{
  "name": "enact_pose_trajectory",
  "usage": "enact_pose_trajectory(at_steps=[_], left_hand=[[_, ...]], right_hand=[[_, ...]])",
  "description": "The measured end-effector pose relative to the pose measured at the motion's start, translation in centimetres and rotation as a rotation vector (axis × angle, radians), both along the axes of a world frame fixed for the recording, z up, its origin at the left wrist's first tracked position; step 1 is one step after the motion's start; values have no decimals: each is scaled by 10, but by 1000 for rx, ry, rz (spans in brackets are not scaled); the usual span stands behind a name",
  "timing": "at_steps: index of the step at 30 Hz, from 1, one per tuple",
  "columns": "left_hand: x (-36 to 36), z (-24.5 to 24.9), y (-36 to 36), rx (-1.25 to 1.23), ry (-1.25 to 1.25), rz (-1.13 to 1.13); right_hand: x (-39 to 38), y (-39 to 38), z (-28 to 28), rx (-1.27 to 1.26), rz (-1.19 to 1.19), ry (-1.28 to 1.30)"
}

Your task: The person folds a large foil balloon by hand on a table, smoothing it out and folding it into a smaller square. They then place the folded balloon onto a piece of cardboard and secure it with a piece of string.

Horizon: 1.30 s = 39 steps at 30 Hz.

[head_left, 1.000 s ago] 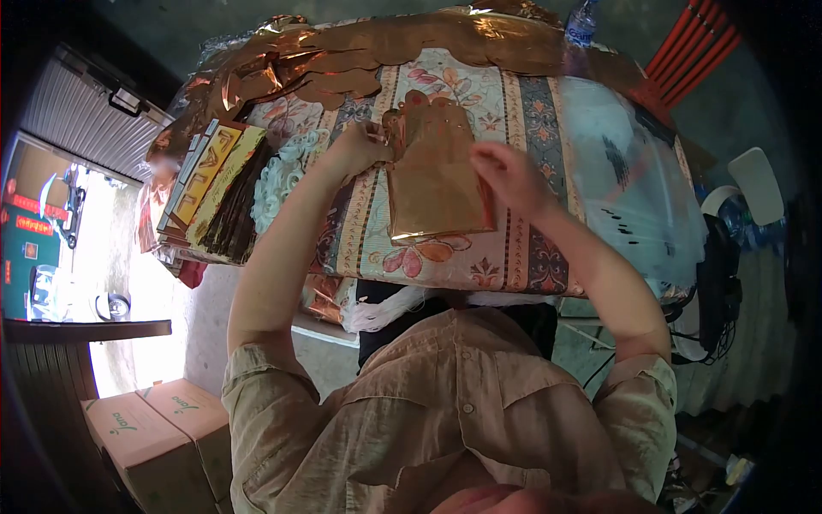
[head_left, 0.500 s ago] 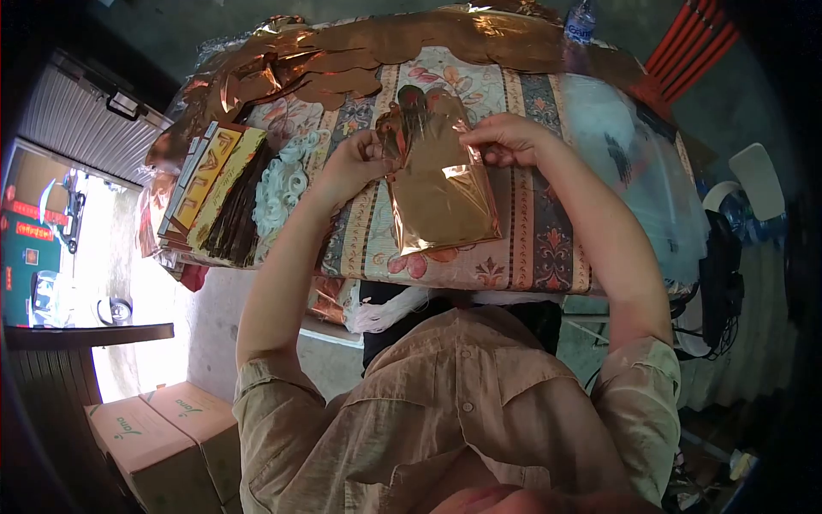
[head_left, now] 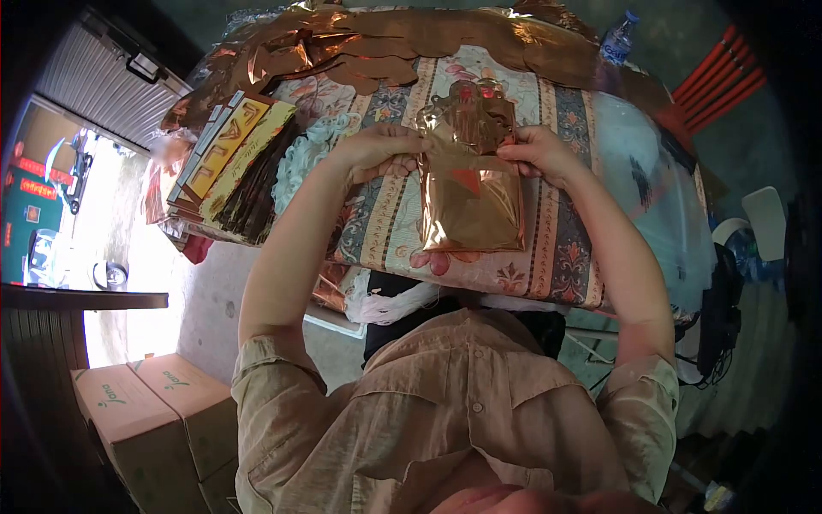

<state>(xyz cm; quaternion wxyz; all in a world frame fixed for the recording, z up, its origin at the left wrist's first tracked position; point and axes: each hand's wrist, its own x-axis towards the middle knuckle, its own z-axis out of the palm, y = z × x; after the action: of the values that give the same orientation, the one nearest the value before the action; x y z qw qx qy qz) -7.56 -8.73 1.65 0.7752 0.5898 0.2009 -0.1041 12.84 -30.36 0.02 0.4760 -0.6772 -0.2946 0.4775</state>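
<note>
A shiny gold foil packet (head_left: 473, 210) with a scalloped brown top part lies on the flowered tablecloth (head_left: 377, 227). At its upper left edge my left hand (head_left: 381, 154) pinches the packet between thumb and fingers. My right hand (head_left: 541, 157) grips the opposite edge, thumb on top and fingers curled beneath. Left of the packet are coiled white rings or cords (head_left: 310, 154) and a stack of printed yellow and brown pieces (head_left: 231, 163).
Copper foil sheets (head_left: 411, 36) run along the table's far side, near a water bottle (head_left: 618, 38). Clear plastic bags (head_left: 651, 206) lie at the right. Cardboard boxes (head_left: 128, 407) stand on the floor at lower left, and red poles (head_left: 719, 73) lean at upper right.
The view has shifted, so the table sits farther right and tilted. Both hands still hold the packet, which now lies straighter, with its foil reflecting differently.
</note>
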Motion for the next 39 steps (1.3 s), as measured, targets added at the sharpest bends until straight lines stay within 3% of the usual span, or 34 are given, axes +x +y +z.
enact_pose_trajectory(at_steps=[9,11,13,18,24,27,29,30,31,33,37,39], left_hand=[[5,-8,-13,510,16,18],[5,-10,-16,477,-52,3],[4,-4,-22,623,-5,14],[3,-4,-22,610,-14,-2],[-1,-8,-27,662,-79,0],[-6,-7,-33,733,-83,23],[-11,-10,-37,797,-26,16],[-14,-15,-39,919,-201,36],[-15,-19,-42,1037,-379,55],[-18,-18,-44,1135,-472,6],[-24,-13,-50,1391,-622,-54],[-25,-13,-54,1348,-655,12]], right_hand=[[-4,-4,5,-14,29,-120],[-3,-2,7,-64,65,-132],[2,-1,7,-77,79,-87],[7,3,11,-94,74,77],[3,3,11,-137,150,-129],[-2,0,-6,-12,195,-253],[-18,-5,-19,610,111,-425],[-6,-11,-17,539,284,-946],[-7,-17,-21,535,283,-943],[-25,-29,-6,467,292,-1291],[-28,-30,-6,528,371,-1489],[-27,-29,-7,504,378,-1476]])
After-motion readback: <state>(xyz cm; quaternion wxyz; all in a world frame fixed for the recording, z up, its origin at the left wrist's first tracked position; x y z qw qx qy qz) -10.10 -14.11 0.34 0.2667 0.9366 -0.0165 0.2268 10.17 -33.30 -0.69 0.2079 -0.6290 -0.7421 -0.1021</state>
